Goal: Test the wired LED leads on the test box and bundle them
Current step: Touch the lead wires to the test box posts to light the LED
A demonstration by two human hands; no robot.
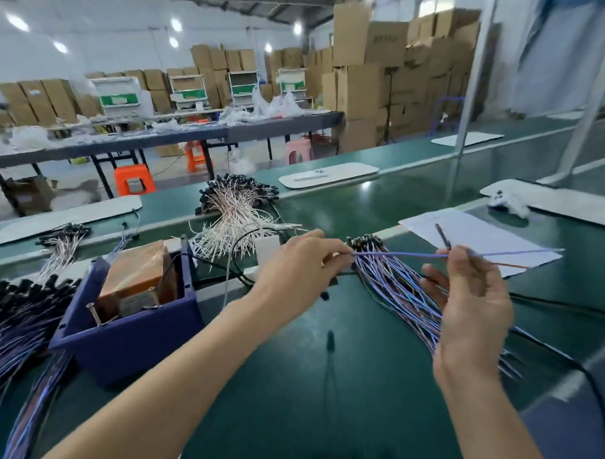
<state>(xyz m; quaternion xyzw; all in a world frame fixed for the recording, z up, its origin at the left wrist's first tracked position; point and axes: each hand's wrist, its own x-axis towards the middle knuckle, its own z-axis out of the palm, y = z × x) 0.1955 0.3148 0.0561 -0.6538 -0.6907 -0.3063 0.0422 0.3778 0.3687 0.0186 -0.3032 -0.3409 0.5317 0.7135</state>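
Room: warehouse, stacked cartons behind a long green bench [322, 395].
Box: blue test box [129, 333], left of both hands, nearer the left.
Pile: blue leads [400, 296] under the hands.
Lead: one wire [399, 254] stretched crosswise.
Hands: left hand [293, 266] pinches one end, right hand [473, 304] pinches farther along.

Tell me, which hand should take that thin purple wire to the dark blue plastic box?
Left, probably. The left hand pinches the thin purple wire and is nearer the dark blue plastic box. The right hand pinches it too, but on the far side from the box.
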